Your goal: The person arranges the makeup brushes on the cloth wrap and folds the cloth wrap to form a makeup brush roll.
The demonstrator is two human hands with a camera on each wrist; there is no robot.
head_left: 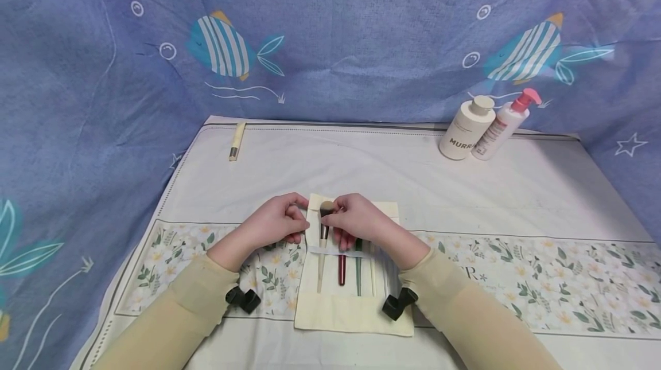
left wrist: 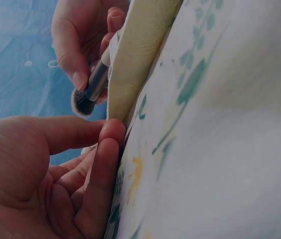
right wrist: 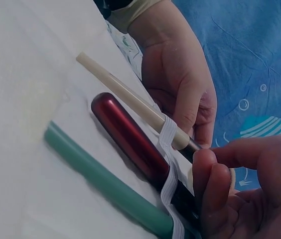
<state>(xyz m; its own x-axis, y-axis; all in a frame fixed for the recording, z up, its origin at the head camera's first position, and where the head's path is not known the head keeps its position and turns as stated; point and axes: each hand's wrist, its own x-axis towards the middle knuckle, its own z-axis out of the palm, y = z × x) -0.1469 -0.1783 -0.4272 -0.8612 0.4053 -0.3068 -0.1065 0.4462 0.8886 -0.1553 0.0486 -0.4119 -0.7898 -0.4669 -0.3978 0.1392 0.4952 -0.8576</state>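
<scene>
A cream cloth brush roll [head_left: 353, 315] lies unrolled, with a white elastic band [right wrist: 168, 137] across it. My right hand [head_left: 358, 218] pinches a makeup brush [left wrist: 98, 79] near its dark bristles; its pale handle [right wrist: 130, 102] runs under the band. Beside it a red-handled brush [head_left: 342, 269], a green-handled brush [head_left: 358, 272] and a thin pale-handled one [head_left: 373, 272] also sit under the band, their upper ends partly hidden by the right hand. At the roll's upper left edge, my left hand [head_left: 281, 218] holds the cloth between its fingertips.
A slim cream tube-like item [head_left: 236, 141] with a metallic band lies at the back left. Two bottles stand at the back right, one white [head_left: 465, 129] and one with a pink pump [head_left: 503, 129]. A floral strip [head_left: 516, 284] crosses the white tablecloth; a blue curtain [head_left: 351, 43] hangs behind.
</scene>
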